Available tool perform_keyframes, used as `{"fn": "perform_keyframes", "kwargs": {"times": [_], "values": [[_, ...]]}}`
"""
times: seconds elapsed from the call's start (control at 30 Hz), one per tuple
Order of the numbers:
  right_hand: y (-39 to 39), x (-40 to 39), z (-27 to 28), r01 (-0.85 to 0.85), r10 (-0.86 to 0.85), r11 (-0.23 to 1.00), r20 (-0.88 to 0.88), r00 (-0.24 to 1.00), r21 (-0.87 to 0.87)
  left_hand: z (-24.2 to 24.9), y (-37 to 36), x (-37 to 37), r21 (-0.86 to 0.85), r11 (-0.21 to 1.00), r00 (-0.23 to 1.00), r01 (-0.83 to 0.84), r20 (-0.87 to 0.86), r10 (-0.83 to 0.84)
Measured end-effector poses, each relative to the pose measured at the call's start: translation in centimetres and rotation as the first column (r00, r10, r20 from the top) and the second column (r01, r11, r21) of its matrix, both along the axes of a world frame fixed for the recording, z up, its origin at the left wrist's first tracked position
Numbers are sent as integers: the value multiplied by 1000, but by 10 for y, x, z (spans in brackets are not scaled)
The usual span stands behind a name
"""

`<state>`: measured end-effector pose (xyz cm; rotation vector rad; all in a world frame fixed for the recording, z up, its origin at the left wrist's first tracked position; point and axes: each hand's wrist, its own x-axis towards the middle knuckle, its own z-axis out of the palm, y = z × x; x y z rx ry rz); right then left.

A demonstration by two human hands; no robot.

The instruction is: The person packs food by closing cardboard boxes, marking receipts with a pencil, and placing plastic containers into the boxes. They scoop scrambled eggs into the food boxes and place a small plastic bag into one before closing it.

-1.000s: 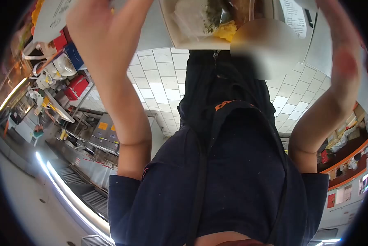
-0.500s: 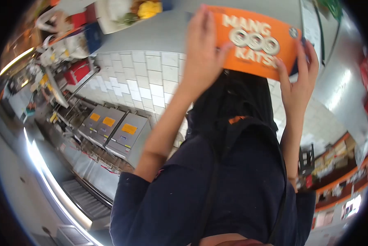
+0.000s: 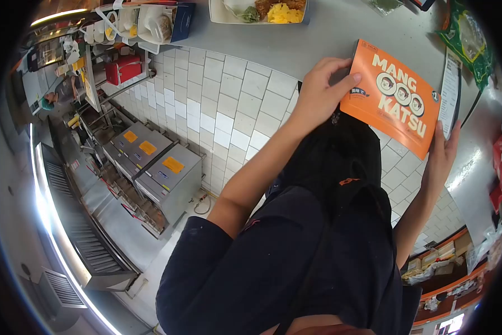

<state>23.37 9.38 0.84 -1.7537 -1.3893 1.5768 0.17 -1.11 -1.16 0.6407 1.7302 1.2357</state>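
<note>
An orange cardboard takeaway box (image 3: 393,95) printed "MANG KATSU" is tilted over the counter's edge, its top face toward me. My left hand (image 3: 324,94) grips its left side, thumb on the printed face and fingers behind. At the lower right edge, my right hand (image 3: 441,159) holds it with the fingers along the side. The underside is hidden. Beyond it on the counter sits an open takeaway box (image 3: 217,14) with yellow food, something green and a browned piece.
The grey metal counter (image 3: 262,42) runs across the top. A printed paper slip (image 3: 451,84) and a green plastic bag (image 3: 469,42) lie at right. Fryers (image 3: 170,173) stand at left beyond the tiled floor (image 3: 206,106); another person (image 3: 66,91) is far left.
The orange box has moved right and down in view and turned a little clockwise, both hands still on it. My view has shifted, showing more of the counter and the open food box.
</note>
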Motion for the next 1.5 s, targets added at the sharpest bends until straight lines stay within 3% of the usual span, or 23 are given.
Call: {"fn": "perform_keyframes", "kwargs": {"times": [0.1,0.17,0.2,0.23,0.27,0.33,0.37,0.43,0.53,0.6,0.7,0.9,1.0,1.03,1.07,1.1,1.17,1.23,1.27,1.3,1.33,1.43,1.5], "values": [[-15,-17,8,-35,28,997,94,995,72,11,-4,14,-39,999,975,-31,-219,21],[-20,-24,-15,-64,42,993,205,978,102,-9,-9,12,-60,998,970,27,-238,-40],[-25,-22,-45,-292,103,908,515,851,300,-29,-13,8,-26,992,806,126,-580,-118],[-27,-15,-59,-545,61,748,778,625,379,-37,-14,12,-27,973,527,230,-837,-148],[-28,-15,-51,-561,44,687,744,666,462,-30,-13,12,-8,969,546,247,-825,-146],[-25,-10,-40,-646,127,484,683,720,590,-15,-8,-4,-72,801,124,594,-976,-180],[-26,-1,-40,-701,249,353,660,709,620,-14,-5,-5,-28,785,161,618,-974,-161],[-8,0,-34,-826,534,182,652,538,533,-26,1,-11,-184,520,35,834,-923,-383],[3,-5,-51,-795,485,161,655,580,585,-26,10,-11,-121,597,170,793,-897,-408],[7,-8,-63,-768,343,-37,730,591,639,-31,15,-14,-82,621,193,780,-912,-362],[12,-6,-56,-704,364,61,641,676,708,-19,21,-2,22,723,295,691,-921,-254],[0,-10,-37,-798,410,264,685,602,542,-13,32,0,-108,650,159,752,-928,-337],[-11,-27,-49,-808,150,253,803,577,533,-14,29,-10,-46,651,153,758,-957,-246],[-11,-38,-47,-806,138,247,804,578,537,-7,31,-17,29,692,254,722,-941,-226],[-13,-51,-43,-781,30,354,829,559,514,0,32,-23,100,727,353,679,-913,-203],[-16,-65,-40,-740,-73,458,850,522,493,7,31,-29,199,776,417,598,-904,-90],[-33,-98,-22,-659,-162,460,786,597,595,20,8,-51,271,884,494,380,-868,54],[-52,-132,-7,-499,234,176,456,858,849,7,-22,-73,242,941,498,235,-862,98],[-54,-149,-10,-476,246,170,431,868,863,-6,-38,-88,303,949,604,-90,-741,294],[-54,-178,-16,-437,317,493,313,895,752,-13,-56,-115,317,859,607,-403,-609,510],[-50,-214,-19,-390,363,743,162,917,544,-22,-68,-138,274,833,638,-481,-543,547],[-11,-272,-37,-406,341,750,221,914,522,-48,-70,-181,194,774,759,-602,-160,631],[-12,-276,-50,-492,369,706,329,869,509,-40,-43,-195,247,802,792,-543,-167,587]]}}
